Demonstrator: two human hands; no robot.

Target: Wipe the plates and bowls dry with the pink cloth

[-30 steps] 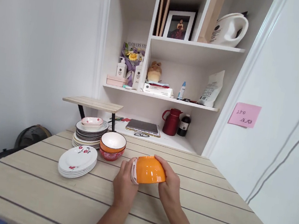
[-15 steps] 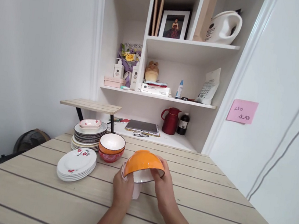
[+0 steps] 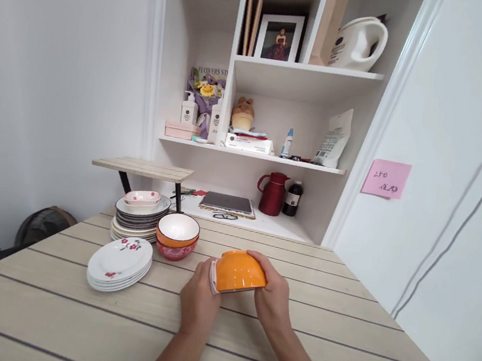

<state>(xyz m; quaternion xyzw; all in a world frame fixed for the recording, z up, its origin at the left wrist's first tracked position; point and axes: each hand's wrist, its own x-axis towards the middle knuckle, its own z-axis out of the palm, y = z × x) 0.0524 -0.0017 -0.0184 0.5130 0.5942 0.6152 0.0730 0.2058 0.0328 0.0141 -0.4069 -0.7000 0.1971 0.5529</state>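
Observation:
An orange bowl (image 3: 240, 273) is held upside down above the wooden table, its glossy outside facing up and its rim low. My left hand (image 3: 201, 294) is closed on the bowl's left side, with a pale pink cloth (image 3: 214, 276) between the fingers and the bowl. On the opposite side my right hand (image 3: 273, 295) grips the bowl, thumb side along its wall and base. The bowl's inside is out of sight, and so are several fingertips. To the left stands a stack of bowls (image 3: 178, 234), an orange one with a white inside on top of a red one.
White plates with red flowers (image 3: 119, 262) lie stacked at the left. Behind them rises a taller plate pile (image 3: 141, 217) topped by small dishes (image 3: 142, 198). A small wooden stand (image 3: 141, 168), a laptop (image 3: 227, 202) and a red jug (image 3: 272, 194) are at the back.
The bowl has tipped so that its white inside no longer shows. Both hands have turned with it, and the cloth now shows only at the left side.

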